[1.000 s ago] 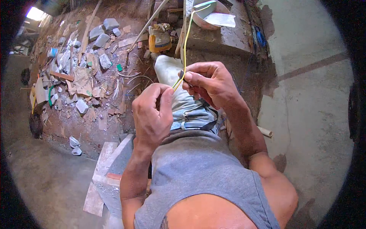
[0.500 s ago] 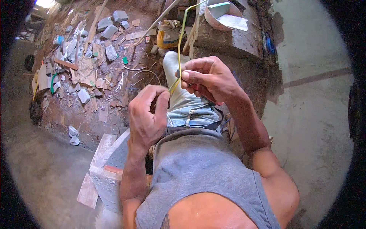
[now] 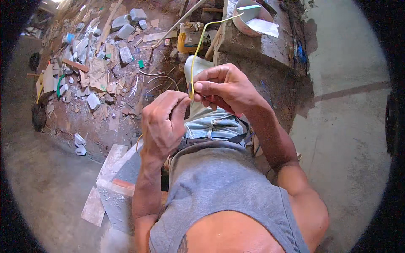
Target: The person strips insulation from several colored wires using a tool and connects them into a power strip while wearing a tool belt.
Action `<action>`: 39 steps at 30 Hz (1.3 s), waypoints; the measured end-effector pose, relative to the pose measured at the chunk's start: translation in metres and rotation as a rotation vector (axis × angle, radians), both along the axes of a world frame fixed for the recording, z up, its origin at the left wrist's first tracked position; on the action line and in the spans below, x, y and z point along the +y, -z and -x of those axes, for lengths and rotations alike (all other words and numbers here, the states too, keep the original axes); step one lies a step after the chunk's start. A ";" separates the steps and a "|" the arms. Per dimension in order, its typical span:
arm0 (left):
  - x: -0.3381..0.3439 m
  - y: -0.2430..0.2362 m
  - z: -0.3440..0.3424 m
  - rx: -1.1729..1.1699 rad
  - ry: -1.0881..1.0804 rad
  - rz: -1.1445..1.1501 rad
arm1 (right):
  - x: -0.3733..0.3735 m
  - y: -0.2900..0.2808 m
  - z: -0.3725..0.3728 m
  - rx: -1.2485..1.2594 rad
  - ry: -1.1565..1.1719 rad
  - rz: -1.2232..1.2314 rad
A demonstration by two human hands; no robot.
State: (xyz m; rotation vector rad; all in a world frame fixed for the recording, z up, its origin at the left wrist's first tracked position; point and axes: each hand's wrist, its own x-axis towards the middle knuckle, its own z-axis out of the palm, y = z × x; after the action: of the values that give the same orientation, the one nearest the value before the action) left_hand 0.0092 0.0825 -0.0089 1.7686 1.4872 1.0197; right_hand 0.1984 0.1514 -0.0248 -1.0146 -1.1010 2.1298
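Observation:
A thin yellow-green wire (image 3: 198, 45) rises from between my fingertips and bends right toward the bucket at its upper end. My left hand (image 3: 163, 120) is closed, thumb and forefinger pinching the wire's lower part. My right hand (image 3: 230, 87) pinches the same wire just above, thumb against fingers. A red-handled tool (image 3: 225, 104) lies under the right palm, with a small dark part by the fingertips; the fingers hide most of it, so its kind cannot be made out. Both hands are above my light jeans (image 3: 217, 126), fingertips nearly touching.
Broken blocks (image 3: 125, 31), cardboard scraps (image 3: 98, 74) and rubble cover the ground at left. A yellow container (image 3: 188, 42) stands ahead, beside a raised slab (image 3: 249, 48) bearing a bucket (image 3: 238, 26). Near my left elbow lies a mortar-covered board (image 3: 120, 206).
My left hand's fingertips have risen and come closer to the right hand's. The wire has shifted slightly left, and its upper end now shows, bent to the right.

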 end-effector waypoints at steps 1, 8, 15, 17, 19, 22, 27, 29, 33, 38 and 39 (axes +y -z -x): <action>0.000 0.001 0.001 0.000 -0.002 -0.001 | 0.001 0.000 0.000 -0.002 -0.031 -0.010; -0.009 0.002 0.003 0.025 0.001 0.003 | 0.009 0.010 0.002 -0.108 -0.060 -0.070; -0.017 0.009 0.003 0.020 -0.004 -0.024 | 0.019 0.003 0.002 -0.160 -0.059 -0.052; -0.021 0.006 0.002 0.020 -0.009 -0.005 | 0.018 0.012 0.003 -0.046 0.048 -0.040; -0.023 0.005 0.002 0.019 -0.015 0.019 | 0.021 0.012 0.003 -0.030 0.053 -0.036; -0.028 0.006 0.002 0.016 -0.026 0.043 | 0.024 0.015 0.003 -0.021 0.080 -0.039; -0.035 0.012 0.002 0.021 -0.031 0.008 | 0.033 0.020 0.000 -0.021 0.128 -0.063; -0.037 0.011 0.002 0.014 -0.031 0.024 | 0.034 0.018 0.000 -0.007 0.109 -0.072; -0.040 0.012 0.003 -0.002 -0.031 0.029 | 0.035 0.022 0.000 0.017 0.098 -0.097; -0.048 0.011 0.004 -0.003 -0.039 0.091 | 0.040 0.029 -0.002 0.022 0.174 -0.081; -0.050 0.011 0.004 -0.025 -0.044 0.100 | 0.043 0.030 -0.004 0.022 0.175 -0.081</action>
State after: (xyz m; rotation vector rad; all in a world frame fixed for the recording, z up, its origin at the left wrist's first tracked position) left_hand 0.0051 0.0321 -0.0204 1.6542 1.5407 0.9684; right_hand 0.2020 0.1940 -0.0550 -1.0087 -1.0392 1.9383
